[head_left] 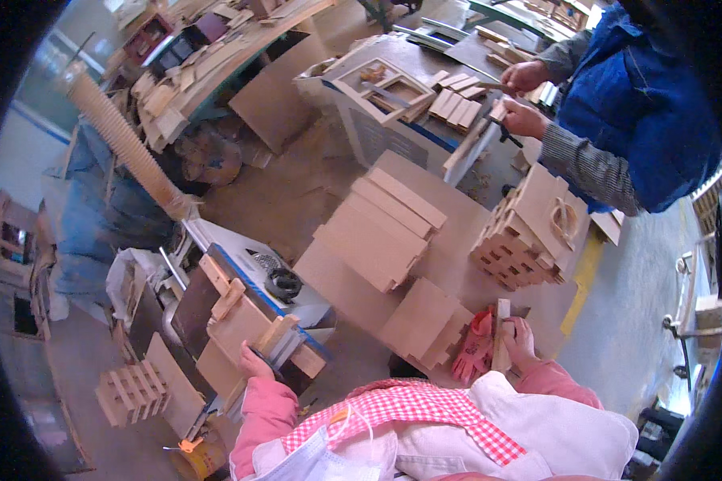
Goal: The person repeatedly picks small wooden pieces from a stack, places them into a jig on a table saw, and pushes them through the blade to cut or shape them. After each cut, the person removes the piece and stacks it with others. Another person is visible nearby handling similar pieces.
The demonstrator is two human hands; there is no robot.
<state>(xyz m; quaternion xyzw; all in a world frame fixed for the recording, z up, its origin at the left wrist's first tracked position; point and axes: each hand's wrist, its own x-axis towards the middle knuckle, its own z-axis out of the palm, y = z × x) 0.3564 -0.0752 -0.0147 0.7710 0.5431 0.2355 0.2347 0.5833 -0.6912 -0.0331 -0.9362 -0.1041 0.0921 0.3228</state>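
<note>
My right hand (pixel 522 340) is closed around a short pale wooden strip (pixel 501 335), held upright beside a pair of pink gloves (pixel 475 346). The gloves lie on a large board, next to a small stack of flat brown panels (pixel 427 322). On the left, my left hand (pixel 256 365) grips the near side of a wooden jig (pixel 241 327), its fingers curled and partly hidden. Light wood blocks and a grey metal piece (pixel 284 348) sit on the jig just beyond that hand. The jig lies against a blue-edged machine table (pixel 245 268).
Stacked notched panels (pixel 369 228) and a taller slotted stack (pixel 521 240) stand ahead. A black ring-shaped part (pixel 283 284) rests on the machine table. A ribbed hose (pixel 125 140) rises behind it. Across the workbench (pixel 377 132), a co-worker in blue (pixel 637 104) handles wooden strips.
</note>
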